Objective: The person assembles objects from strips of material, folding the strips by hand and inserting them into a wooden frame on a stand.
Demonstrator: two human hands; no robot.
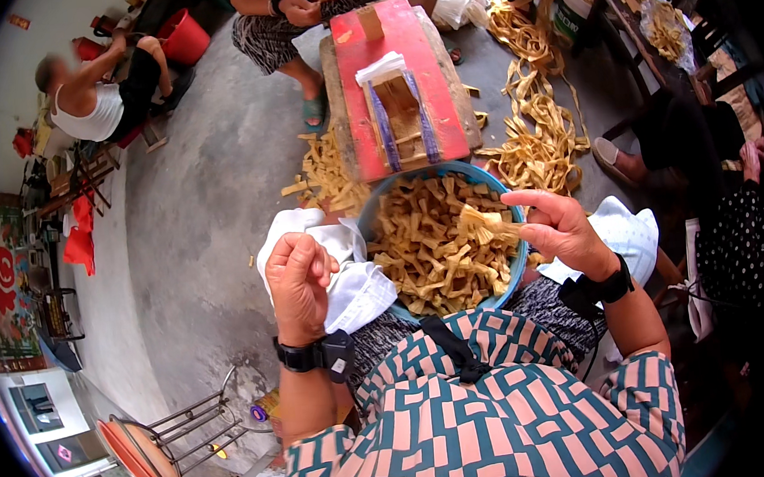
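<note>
A blue basin [521,274] sits at my lap, heaped with short tan knotted strips [432,252]. Over its right side, my right hand [570,234] pinches one fan-ended knotted strip [487,225] at the thumb, its forefinger stretched out above. My left hand [298,281] is raised left of the basin with the fingers curled in; whatever they may hold is hidden. Beneath that hand a white cloth [354,281] drapes over my left knee, and a pale cloth [626,235] covers the right one.
Beyond the basin stands a red-topped bench [354,52] bearing a wooden box-like frame [401,116]. Loose short pieces [327,173] lie left of it, long tan strips [540,132] right. One person [296,7] sits opposite; another [98,104] sits far left. A metal-legged stool [148,459] lies lower left.
</note>
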